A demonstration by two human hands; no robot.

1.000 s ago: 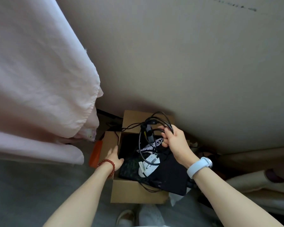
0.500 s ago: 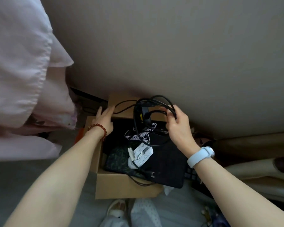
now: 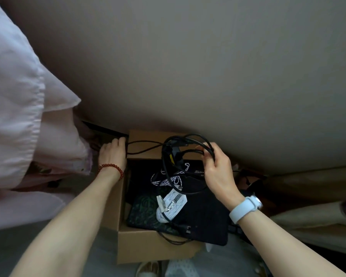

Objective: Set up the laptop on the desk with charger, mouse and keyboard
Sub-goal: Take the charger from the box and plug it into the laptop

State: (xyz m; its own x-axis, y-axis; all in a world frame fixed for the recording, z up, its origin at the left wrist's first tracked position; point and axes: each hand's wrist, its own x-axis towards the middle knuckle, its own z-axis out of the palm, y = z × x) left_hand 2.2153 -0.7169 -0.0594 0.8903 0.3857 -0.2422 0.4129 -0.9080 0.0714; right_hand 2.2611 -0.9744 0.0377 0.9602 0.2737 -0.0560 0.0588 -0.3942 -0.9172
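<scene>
Task status: early. No item is on a desk yet; all gear is at the cardboard box (image 3: 152,246). The right hand (image 3: 218,168) pinches a coiled black cable bundle (image 3: 185,156), probably the charger, raised above the box. Below that grip lie the white mouse (image 3: 171,206) and a dark pad or sleeve (image 3: 204,222). The left hand (image 3: 113,154) reaches past the box's far corner, fingers around a dark edge; what it holds is unclear. Laptop and keyboard cannot be identified; no desk is in view

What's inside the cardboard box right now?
The cardboard box holds a white mouse on a dark patterned pad, a black sleeve and loose cable. Anything beneath those is covered.
</scene>
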